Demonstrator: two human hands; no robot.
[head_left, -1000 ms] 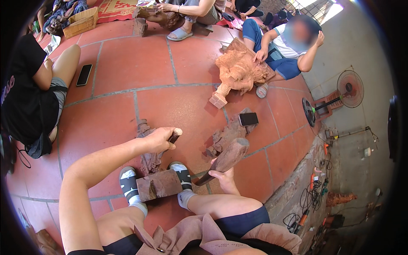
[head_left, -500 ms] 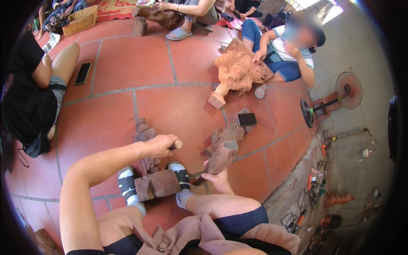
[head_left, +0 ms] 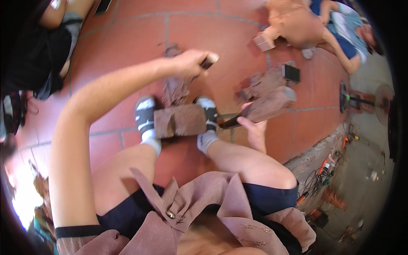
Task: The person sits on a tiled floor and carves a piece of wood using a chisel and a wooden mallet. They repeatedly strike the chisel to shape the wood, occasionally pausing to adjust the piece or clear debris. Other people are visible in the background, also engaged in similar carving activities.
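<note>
My left hand [head_left: 190,63] is closed round the wooden handle of a chisel [head_left: 211,60], whose blade is hidden. It is raised over a carved dark wood piece [head_left: 176,91] lying beyond my feet. A brown wooden block [head_left: 182,120] with a split or notch in its front sits between my feet. My right hand [head_left: 256,132] holds a wooden mallet [head_left: 270,105] low by its handle, the thick head pointing away to the right. The mallet is apart from the chisel.
Another rough wood piece [head_left: 265,83] with a phone [head_left: 291,73] on it lies to the right. Behind it a person leans over an orange-toned carving [head_left: 282,17]. Another person [head_left: 46,55] sits at the left. A fan [head_left: 378,104] and cables [head_left: 316,178] are along the right wall.
My view has tipped down, so the scene sits differently. The mallet head has swung lower, toward the right. My left hand keeps the chisel. The person at the right has bent forward.
</note>
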